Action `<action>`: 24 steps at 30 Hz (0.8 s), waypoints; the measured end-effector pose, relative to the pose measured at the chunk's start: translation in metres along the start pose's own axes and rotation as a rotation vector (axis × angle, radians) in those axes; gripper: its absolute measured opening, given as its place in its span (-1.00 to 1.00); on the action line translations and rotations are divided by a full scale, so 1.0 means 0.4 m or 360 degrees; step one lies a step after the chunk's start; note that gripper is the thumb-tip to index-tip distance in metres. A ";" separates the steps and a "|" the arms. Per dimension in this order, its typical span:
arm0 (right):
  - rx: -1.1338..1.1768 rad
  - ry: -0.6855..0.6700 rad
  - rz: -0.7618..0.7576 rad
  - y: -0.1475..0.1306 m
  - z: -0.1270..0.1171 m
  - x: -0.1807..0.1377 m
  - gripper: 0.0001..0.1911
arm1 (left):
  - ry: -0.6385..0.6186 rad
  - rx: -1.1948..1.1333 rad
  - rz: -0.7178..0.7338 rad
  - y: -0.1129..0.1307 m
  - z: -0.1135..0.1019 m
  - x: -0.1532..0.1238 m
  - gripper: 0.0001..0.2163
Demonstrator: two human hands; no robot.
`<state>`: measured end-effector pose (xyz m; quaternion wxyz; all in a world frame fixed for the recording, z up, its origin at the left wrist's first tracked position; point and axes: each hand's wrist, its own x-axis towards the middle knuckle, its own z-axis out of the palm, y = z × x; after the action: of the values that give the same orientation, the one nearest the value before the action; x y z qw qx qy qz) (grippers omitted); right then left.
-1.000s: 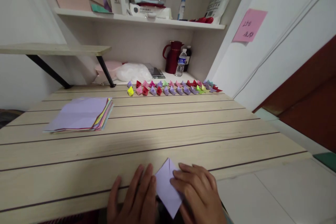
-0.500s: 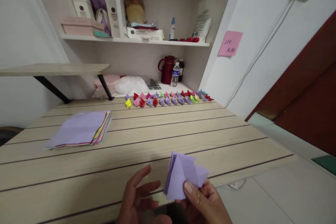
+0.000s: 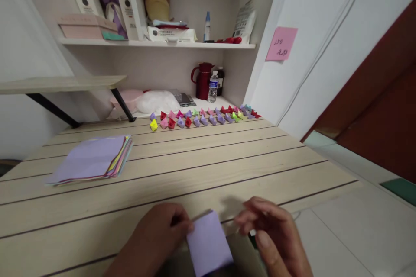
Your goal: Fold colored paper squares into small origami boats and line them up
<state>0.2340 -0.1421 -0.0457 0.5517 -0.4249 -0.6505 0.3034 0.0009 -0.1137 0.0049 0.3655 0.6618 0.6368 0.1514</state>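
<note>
A folded sheet of purple origami paper, now a flat square, hangs at the table's near edge. My left hand pinches it by its upper left corner between thumb and fingers. To the right of the paper, my right hand is apart from it, thumb and fingers spread with nothing between them. Small folded paper pieces in purple, red, pink, green and yellow stand in two rows along the table's back. At the left lies a stack of square coloured paper, a purple sheet on top.
The slatted wooden table ends at the right above a tiled floor. A raised wooden shelf on black legs stands at the back left. Behind the rows, a red jug and a water bottle sit in the white cabinet.
The purple paper has passed from my right hand to my left, moved down and left, and now shows a flat square face. My right hand has let go and opened. The view has shifted slightly.
</note>
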 end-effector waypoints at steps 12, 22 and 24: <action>-0.1129 -0.0848 -0.1032 0.015 0.009 0.070 -0.53 | 0.0318 0.0779 0.0503 0.035 -0.011 0.067 -0.80; -0.0970 -0.0735 -0.0632 -0.011 0.026 0.047 -0.62 | 0.1031 0.1270 0.1303 -0.093 0.081 -0.082 -0.62; -0.0870 -0.0816 -0.0484 -0.021 0.020 0.062 -0.71 | 0.1010 0.1272 0.1275 -0.101 0.090 -0.083 -0.64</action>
<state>0.2236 -0.1232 -0.0285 0.2767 -0.3654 -0.8792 0.1304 -0.0094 -0.1590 -0.0382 -0.1997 0.8561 0.4250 0.2157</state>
